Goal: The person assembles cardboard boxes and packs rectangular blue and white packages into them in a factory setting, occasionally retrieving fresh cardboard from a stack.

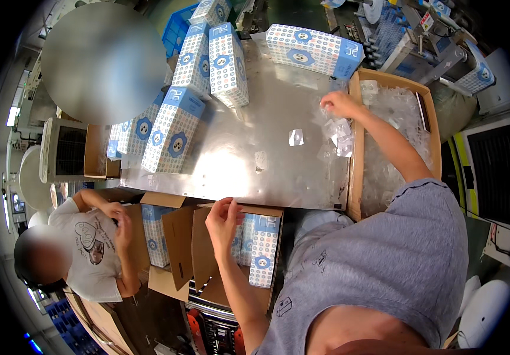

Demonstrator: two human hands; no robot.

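Observation:
My left hand is raised over the edge of an open cardboard carton, its fingers loosely bent and apart, with nothing visible in them. Blue-and-white patterned boxes stand upright inside that carton. My right hand reaches over the right part of the metal table, fingertips drawn together; whatever is between them is too small to make out. Close below it lie clear plastic pieces, spilling toward a cardboard tray full of similar clear pieces. A small white square lies on the tabletop.
More patterned boxes stand along the table's left side, and one box lies at the far edge. At the left, a co-worker in a white shirt has both hands near another open carton. Machinery stands at the far right.

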